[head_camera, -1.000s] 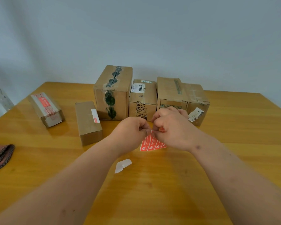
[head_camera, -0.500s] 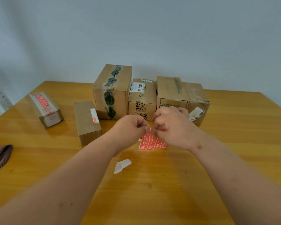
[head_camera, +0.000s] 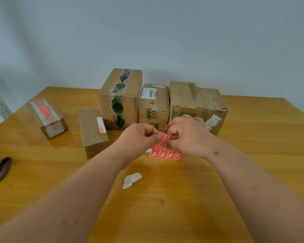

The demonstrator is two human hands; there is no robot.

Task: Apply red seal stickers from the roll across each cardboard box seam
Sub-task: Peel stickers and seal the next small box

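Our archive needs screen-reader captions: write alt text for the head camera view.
Both hands, left hand and right hand, pinch a strip of red seal stickers above a wooden table. Six cardboard boxes stand behind them, and a white backing scrap lies nearer the camera.

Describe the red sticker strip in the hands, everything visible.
The red sticker strip is a glossy paper-like sheet of small red rectangles with white print too small to read. It is held above the wooden table, in front of the boxes, hanging down and curling at its lower edge. The left hand pinches its upper left corner; the right hand pinches the top right and covers part of it. One sticker's top edge looks partly lifted.
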